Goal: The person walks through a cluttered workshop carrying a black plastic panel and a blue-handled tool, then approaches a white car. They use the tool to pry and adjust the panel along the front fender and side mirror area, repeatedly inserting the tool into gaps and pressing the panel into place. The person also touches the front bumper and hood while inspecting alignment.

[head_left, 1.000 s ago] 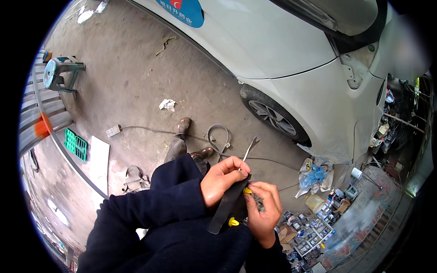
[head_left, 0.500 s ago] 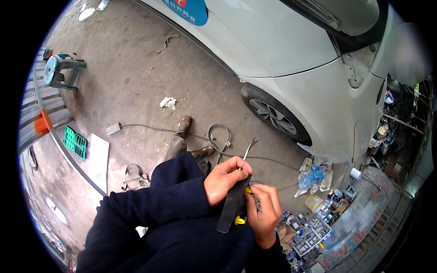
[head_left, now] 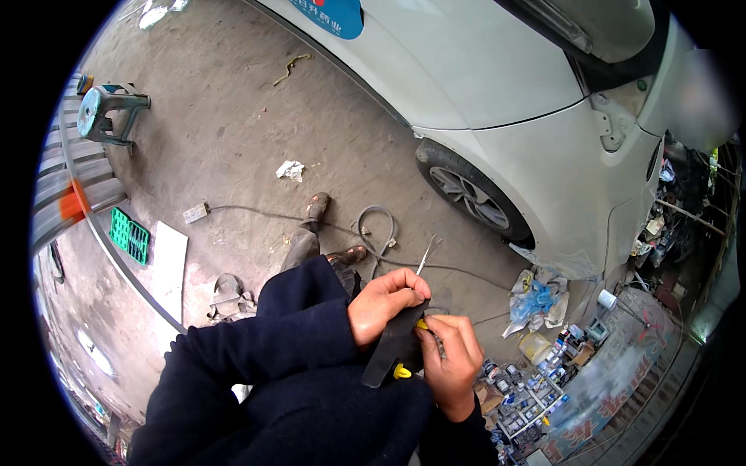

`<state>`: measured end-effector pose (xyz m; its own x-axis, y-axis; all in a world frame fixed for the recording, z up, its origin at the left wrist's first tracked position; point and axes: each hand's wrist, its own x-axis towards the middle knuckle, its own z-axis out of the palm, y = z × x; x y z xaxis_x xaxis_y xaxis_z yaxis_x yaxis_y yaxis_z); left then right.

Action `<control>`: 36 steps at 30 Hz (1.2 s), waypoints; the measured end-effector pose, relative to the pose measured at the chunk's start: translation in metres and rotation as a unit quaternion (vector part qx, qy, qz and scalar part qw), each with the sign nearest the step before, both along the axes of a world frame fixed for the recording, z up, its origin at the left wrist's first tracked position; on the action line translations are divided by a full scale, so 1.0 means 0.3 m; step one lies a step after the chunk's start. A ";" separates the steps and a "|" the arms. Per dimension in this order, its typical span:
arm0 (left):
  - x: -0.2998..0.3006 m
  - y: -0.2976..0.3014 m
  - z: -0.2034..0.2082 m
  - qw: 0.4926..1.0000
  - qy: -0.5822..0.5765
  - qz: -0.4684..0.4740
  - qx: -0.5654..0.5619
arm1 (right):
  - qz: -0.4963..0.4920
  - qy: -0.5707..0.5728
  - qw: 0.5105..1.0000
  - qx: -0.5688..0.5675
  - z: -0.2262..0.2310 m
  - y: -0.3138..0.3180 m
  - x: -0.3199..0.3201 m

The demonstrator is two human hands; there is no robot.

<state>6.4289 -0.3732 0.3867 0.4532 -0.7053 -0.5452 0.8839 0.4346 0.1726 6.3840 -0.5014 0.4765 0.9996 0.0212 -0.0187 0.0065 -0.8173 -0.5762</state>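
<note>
My left hand (head_left: 382, 309) is closed on the upper end of a flat black plastic strip (head_left: 386, 353). Also in its grasp is a slim silver tool (head_left: 426, 256) with a forked tip, pointing away from me. Two yellow plastic clips stick out from the strip's right side. At the upper yellow clip (head_left: 422, 325), my right hand (head_left: 454, 365) pinches with thumb and forefinger. The lower yellow clip (head_left: 402, 372) sits untouched near the strip's bottom end. Fingers partly cover the upper clip and the tool's handle.
A white car with its front wheel (head_left: 475, 194) stands ahead right. A grey cable (head_left: 272, 216) loops across the floor by my feet. Cans and bottles crowd a rack (head_left: 536, 419) at lower right. Left lie a green case (head_left: 130, 235), a white board (head_left: 169, 272) and a stool (head_left: 113, 115).
The black strip has tilted, its lower end shifting slightly left and up. The forked tool has turned so its tip shows narrower. Both hands keep their grips.
</note>
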 end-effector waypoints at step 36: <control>-0.042 -0.006 -0.010 0.998 -0.048 -0.031 0.007 | -0.016 0.118 0.993 0.012 0.048 -0.019 -0.037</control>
